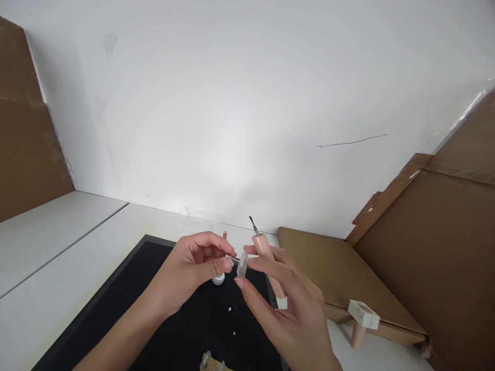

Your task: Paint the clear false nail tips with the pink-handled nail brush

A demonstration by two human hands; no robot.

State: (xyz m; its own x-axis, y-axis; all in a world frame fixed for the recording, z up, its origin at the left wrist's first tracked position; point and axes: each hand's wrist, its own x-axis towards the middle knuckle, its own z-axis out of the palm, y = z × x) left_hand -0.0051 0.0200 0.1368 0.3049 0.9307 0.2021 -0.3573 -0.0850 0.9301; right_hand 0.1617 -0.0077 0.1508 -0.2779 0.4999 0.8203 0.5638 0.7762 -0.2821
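Observation:
My left hand (pixel 193 265) pinches a small shiny metal holder (pixel 230 258) between thumb and fingers. At its right end stands a pale, translucent false nail (pixel 242 265), upright. My right hand (pixel 296 299) grips a pink nail polish brush (pixel 263 248) across its fingers, with the dark bristles pointing up and away. The right thumb and fingertips are close around the false nail; whether they press on it I cannot tell. Below the left fingers a small white-lidded jar (pixel 218 279) is partly hidden.
Under my hands lies a black mat (pixel 185 330) with small white bits. At its near edge is a tan piece (pixel 211 365) bearing pale false nails. A white-topped object with a pink handle (pixel 358 335) stands right, by a flat cardboard box (pixel 325 257). A white wall (pixel 232 113) rises behind.

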